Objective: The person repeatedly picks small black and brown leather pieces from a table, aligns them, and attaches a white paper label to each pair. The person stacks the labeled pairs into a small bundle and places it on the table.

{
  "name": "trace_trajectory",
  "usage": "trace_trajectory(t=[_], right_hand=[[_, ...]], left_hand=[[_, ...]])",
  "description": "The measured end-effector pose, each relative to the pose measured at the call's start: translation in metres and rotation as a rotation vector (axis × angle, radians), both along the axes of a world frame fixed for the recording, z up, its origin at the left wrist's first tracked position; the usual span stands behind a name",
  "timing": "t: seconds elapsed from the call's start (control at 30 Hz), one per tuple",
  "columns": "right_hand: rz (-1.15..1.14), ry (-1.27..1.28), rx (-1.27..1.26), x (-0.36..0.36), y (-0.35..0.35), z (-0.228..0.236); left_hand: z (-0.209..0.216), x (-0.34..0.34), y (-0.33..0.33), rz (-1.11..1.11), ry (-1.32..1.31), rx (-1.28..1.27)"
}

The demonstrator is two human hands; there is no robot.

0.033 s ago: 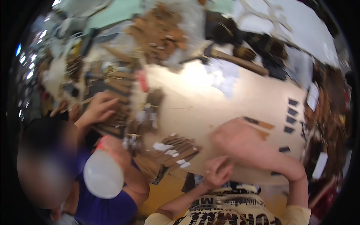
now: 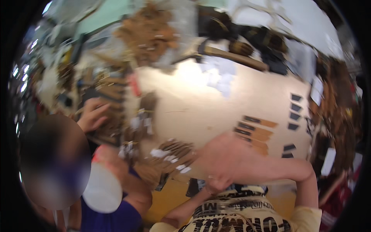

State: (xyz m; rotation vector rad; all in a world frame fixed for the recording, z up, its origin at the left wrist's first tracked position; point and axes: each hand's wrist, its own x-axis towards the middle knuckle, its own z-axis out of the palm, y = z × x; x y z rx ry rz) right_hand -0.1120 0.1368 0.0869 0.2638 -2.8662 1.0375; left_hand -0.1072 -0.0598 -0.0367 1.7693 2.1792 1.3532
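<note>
My right hand (image 2: 222, 154) reaches across the near part of the table, smeared by motion, and its fingers cannot be made out. Behind and below it is my left hand (image 2: 218, 183), partly covered, with its fingertips hidden. The two hands overlap in view. Just left of them lies a fan of brown strips (image 2: 176, 149) with white tags. Right of my right hand, several tan pieces with dark ends (image 2: 255, 131) lie in a slanting row. Farther right, small dark trapezoid pieces (image 2: 295, 106) form a column.
A co-worker's hand (image 2: 93, 114) rests over brown strips at the left. Tied bundles (image 2: 145, 118) lie beside it. A brown heap (image 2: 148, 31), a long brown bar (image 2: 232, 57) and dark bundles (image 2: 266, 38) line the far side. Brown material (image 2: 332, 92) hangs along the right edge.
My right hand has moved left and down to overlap my left hand, uncovering more of the tan pieces with dark ends. The whole view has shifted slightly.
</note>
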Motion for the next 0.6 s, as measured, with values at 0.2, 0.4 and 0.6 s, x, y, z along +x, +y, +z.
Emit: trace_trajectory(t=[0.2,0.4,0.6], right_hand=[[0.211,0.636,-0.320,0.007,-0.076,-0.020],[0.017,0.504,0.179,0.008,0.044,-0.066],[-0.685,-0.005,-0.011,-0.031,0.122,-0.068]], left_hand=[[0.023,0.014,0.023,0.371,-0.103,-0.139],[0.028,-0.005,0.029,0.249,-0.026,-0.125],[0.024,-0.001,0.024,0.253,-0.015,-0.126]])
